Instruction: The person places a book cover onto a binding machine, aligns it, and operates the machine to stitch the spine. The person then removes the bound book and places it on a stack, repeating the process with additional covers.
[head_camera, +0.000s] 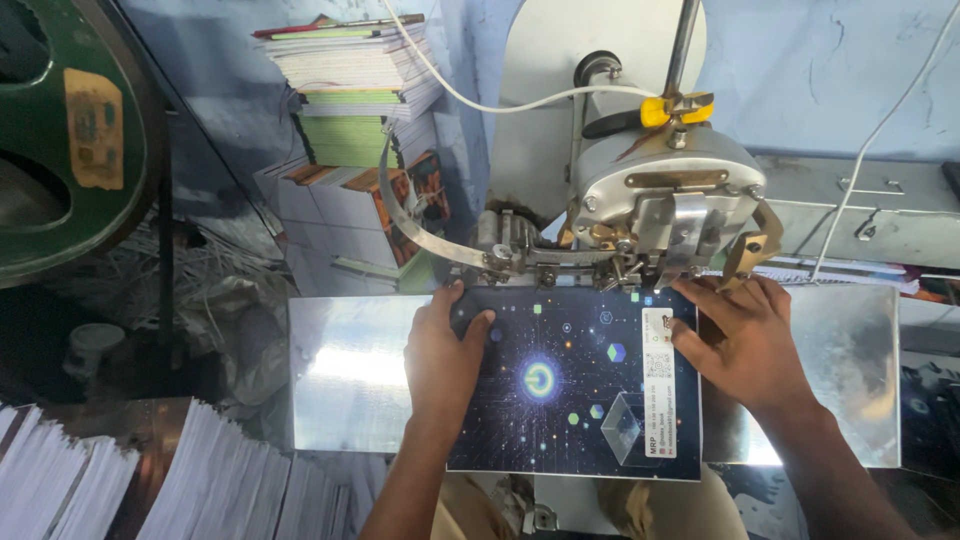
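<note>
dark notebook cover (570, 385) lay flat on the shiny metal worktop (345, 370), top edge under the stitching machine head (660, 200). left hand (445, 350) pressed flat on its left part, fingers spread. right hand (745, 340) spread flat on its right edge. stacked notebooks (355, 90) behind.

Dark glossy notebook (570, 385), flat under stitcher head (665, 205)

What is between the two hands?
In the head view, the dark cover of the booklet lies between the left hand and right hand; both hands press on it.
</note>
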